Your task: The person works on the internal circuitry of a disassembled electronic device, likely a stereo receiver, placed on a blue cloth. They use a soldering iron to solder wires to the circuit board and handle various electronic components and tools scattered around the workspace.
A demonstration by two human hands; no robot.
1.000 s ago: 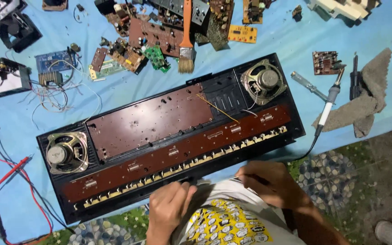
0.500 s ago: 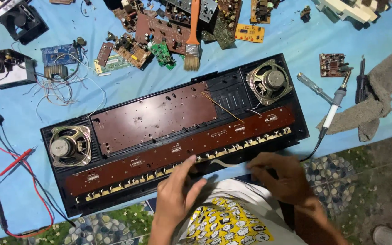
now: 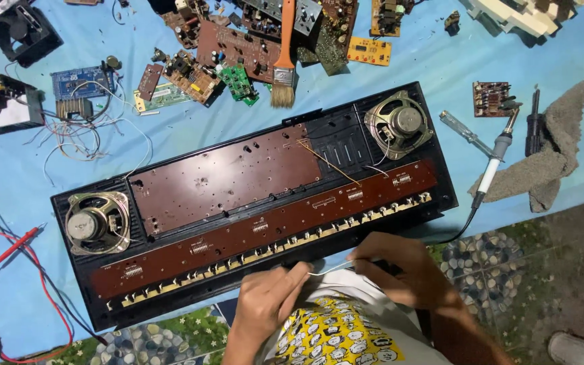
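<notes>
An opened black keyboard case (image 3: 251,196) lies across the blue sheet, with brown circuit boards inside and a round speaker at each end, left speaker (image 3: 96,222) and right speaker (image 3: 400,124). My left hand (image 3: 268,301) and my right hand (image 3: 403,267) sit at its near edge. Between them runs a thin pale wire (image 3: 329,269), pinched by the fingertips of both hands. Below my hands is a white and yellow printed cloth (image 3: 336,334).
A soldering iron (image 3: 495,162), a screwdriver (image 3: 464,132) and a grey rag (image 3: 549,155) lie at the right. A paintbrush (image 3: 284,57) and several loose circuit boards (image 3: 238,47) fill the far side. Red and black probe leads (image 3: 8,270) trail at the left.
My left hand has pulled back from the keyboard's edge toward me. Both hands have come closer together, and the thin wire now shows between them. The view has shifted slightly.
</notes>
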